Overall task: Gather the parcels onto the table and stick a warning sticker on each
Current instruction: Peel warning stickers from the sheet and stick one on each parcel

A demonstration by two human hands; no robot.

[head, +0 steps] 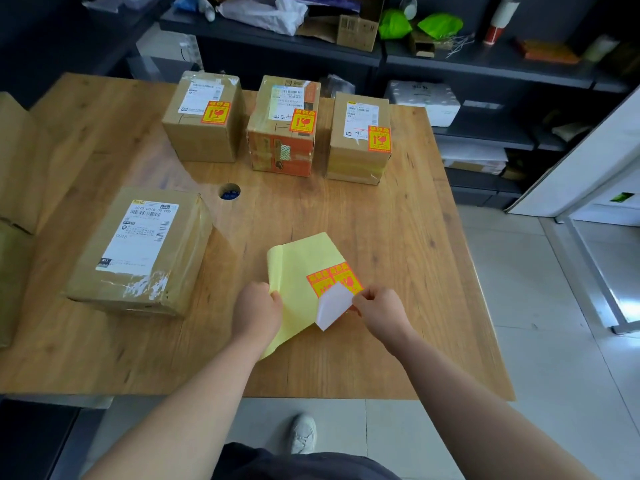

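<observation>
Nearest to us, a pale shoe (303, 433) stands on the tiled floor (519, 341), and both bare forearms reach forward over the wooden worktop (398, 220).

Our left hand (256, 313) grips the left edge of the yellow sticker sheet (304, 261). Its fingers (276, 296) are curled close together over that edge, where the sheet bends upward. Our right hand (381, 311) is near it, on the sheet's right side. Its fingers (360, 300) are pressed together, pinching the corner of one warning sticker (334, 308). This sticker is folded back so that we see its white underside. Just beyond the flap, more orange-and-yellow stickers (348, 277) lie flat on the sheet.

To the left, well apart from both hands, a large parcel (138, 258) lies flat on the worktop with a white shipping label (138, 233) on top. Past its far right corner we see a round hole (229, 192) in the worktop.

Along the far edge three smaller parcels stand in a row, near one another. These are the left parcel (197, 140), the middle parcel (280, 154) and the right parcel (353, 161). Each carries an orange-and-yellow warning sticker on top, at its near right corner.

Behind them, dark shelves (450, 64) hold bags and boxes; we cannot tell more.
</observation>
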